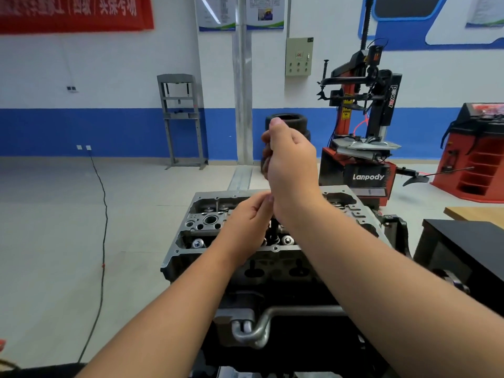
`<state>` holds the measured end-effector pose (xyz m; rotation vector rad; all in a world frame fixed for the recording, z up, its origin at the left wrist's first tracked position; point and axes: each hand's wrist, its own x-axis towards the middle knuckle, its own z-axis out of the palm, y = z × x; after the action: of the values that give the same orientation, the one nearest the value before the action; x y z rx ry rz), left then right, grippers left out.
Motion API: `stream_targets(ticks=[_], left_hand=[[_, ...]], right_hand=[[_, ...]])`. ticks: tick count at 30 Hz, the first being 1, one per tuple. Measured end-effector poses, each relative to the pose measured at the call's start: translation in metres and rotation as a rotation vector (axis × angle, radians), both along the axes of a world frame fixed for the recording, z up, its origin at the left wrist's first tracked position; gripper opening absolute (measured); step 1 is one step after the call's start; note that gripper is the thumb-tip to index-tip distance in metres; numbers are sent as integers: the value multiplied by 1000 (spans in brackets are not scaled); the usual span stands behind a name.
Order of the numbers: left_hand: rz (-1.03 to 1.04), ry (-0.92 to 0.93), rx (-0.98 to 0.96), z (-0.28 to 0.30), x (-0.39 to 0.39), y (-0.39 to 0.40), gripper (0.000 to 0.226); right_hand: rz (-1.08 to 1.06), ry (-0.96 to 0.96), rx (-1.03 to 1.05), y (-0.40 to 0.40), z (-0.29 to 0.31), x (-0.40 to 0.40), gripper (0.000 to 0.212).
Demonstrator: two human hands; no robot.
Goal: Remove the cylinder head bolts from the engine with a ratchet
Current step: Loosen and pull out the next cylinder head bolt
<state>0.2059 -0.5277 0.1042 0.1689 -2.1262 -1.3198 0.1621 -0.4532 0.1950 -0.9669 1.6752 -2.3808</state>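
The grey cylinder head (pixel 207 222) sits on top of the engine in the middle of the view. My right hand (pixel 291 162) is raised above it and grips the dark handle of the ratchet (pixel 266 156), which stands upright. The tool's dark extension shaft (pixel 274 227) runs down into the head between the valve springs. My left hand (pixel 248 216) pinches the shaft just below my right hand. The bolt itself is hidden.
A red and black tyre changer (pixel 362 159) stands behind the engine on the right, with stacked tyres (pixel 293 122) behind my hand. A black bench (pixel 463 241) is at the right. A grey press frame (pixel 181 118) and a floor cable (pixel 103 227) are at the left.
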Motion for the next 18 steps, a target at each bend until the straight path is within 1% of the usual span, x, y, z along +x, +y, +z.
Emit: stream_targets(ticks=[2,3,4,6,7,8,9,10,11,13,15,16,17,18], left_hand=[[11,0,-6,0,0,-1,34],[8,7,-3,0,0,-1,34],[2,14,15,-1,0,-1,31],[0,18,77,-1,-1,0,30],[-6,18,93,-1,-2,0,31],[-18,18,89,-1,-3,-1,31],[-33,20,78,-2,-4,-1,30],[-46,25,66,-2,-4,-1,28],[-56,32,59,-2,-4,-1,27],[-55,43,35,-2,-3,-2,25],[-42,37,15,1,-1,-1,27],[-42,37,8,2,-1,0,27],[-47,44,6,2,-1,1,27],[-58,55,18,2,-1,1,25]], right_hand=[[-62,42,-3,-4,0,3,31],[-20,29,5,-2,4,-1,30],[82,-3,27,0,10,-7,30],[405,-55,126,8,21,-23,37],[529,-62,176,13,26,-30,39],[591,-61,202,16,28,-33,40],[591,-58,203,16,28,-34,40],[539,-63,179,15,25,-33,39],[442,-59,129,11,20,-26,36],[155,-4,5,2,4,-10,34],[-87,102,-79,-7,-10,3,40],[-138,134,-87,-10,-12,5,40],[-136,136,-79,-11,-9,5,36],[-73,113,-59,-9,-3,1,30]])
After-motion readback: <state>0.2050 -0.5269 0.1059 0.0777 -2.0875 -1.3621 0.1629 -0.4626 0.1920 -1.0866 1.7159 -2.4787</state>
